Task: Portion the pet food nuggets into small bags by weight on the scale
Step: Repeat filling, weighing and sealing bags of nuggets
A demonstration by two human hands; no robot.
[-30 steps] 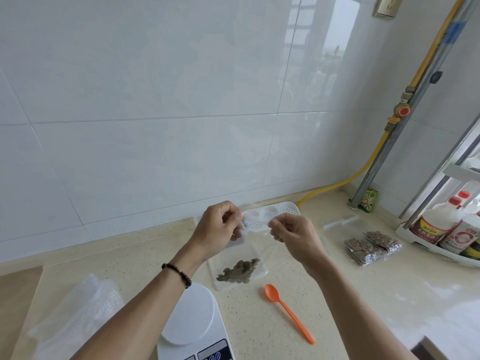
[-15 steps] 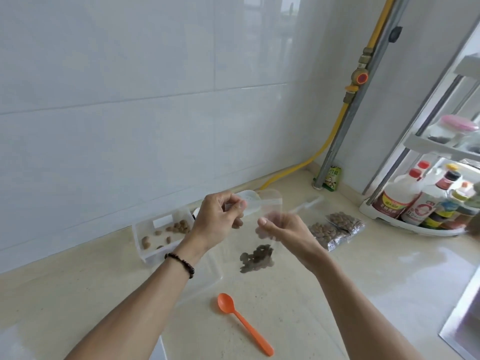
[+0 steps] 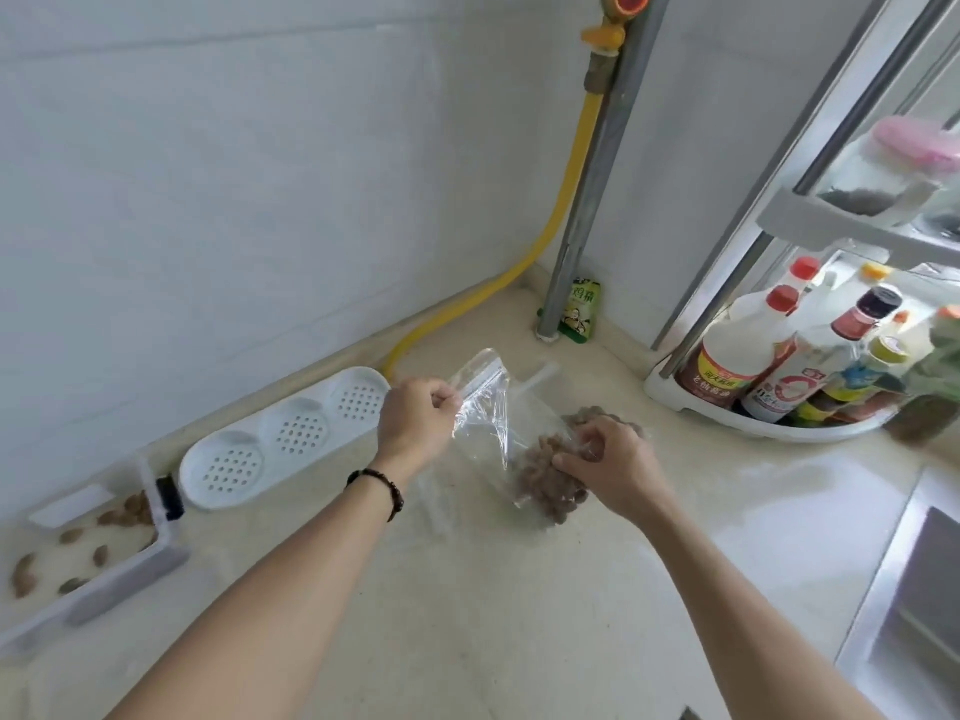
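Few nuggets [image 3: 78, 550] are left in the clear tub [image 3: 124, 574] at the lower left of the frame, so the supply looks nearly used up. Just right of it, against the wall, lies a white perforated tray [image 3: 283, 439]. At centre, the left hand [image 3: 415, 423] pinches the zip end of a clear bag [image 3: 483, 407], holding that end up off the counter [image 3: 493, 589]. The bag's lower end, heavy with brown nuggets, sits right of centre under the right hand [image 3: 608, 465], whose curled fingers press or grip it there. Beyond that hand another filled bag [image 3: 592, 413] peeks out, mostly hidden. Bottles [image 3: 769, 356] crowd a rack at the right edge. No scale is in view. By my reading, this portion is weighed and being laid with the finished ones; little remains.
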